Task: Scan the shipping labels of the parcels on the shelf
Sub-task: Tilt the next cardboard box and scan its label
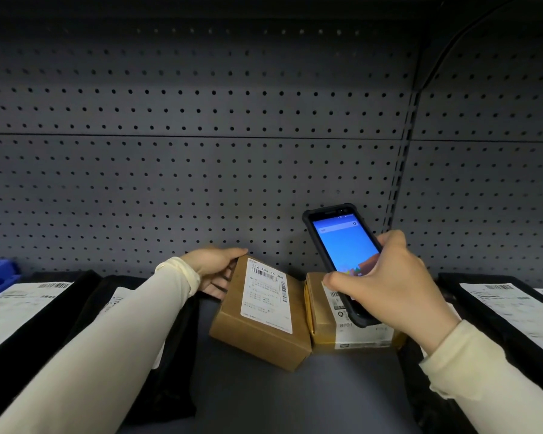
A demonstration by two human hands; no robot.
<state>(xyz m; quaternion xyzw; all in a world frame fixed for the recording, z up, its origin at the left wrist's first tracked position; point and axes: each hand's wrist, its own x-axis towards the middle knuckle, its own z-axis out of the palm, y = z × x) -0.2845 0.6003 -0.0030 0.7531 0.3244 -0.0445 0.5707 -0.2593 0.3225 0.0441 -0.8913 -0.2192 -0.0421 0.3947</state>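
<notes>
Item one: brown cardboard box (pixel 257 327) mid-shelf, tipped up on edge; my left hand (pixel 215 267) grips its far end, thumb over the top. Its white shipping label (pixel 267 296) reads "516 A03 36 368" above a barcode. Item two: second carton (pixel 348 330), touching the first on the right, label partly legible, "B701". My right hand (pixel 386 283) clasps a rugged handheld scanner (pixel 342 249), blue screen lit, above it. Black labelled bags (pixel 508 305) flank both sides.

The grey shelf (pixel 264 399) bears two brown cardboard boxes (pixel 261 324) (pixel 326 324), flanked by black labelled parcels (pixel 29 311) (pixel 499 311).
</notes>
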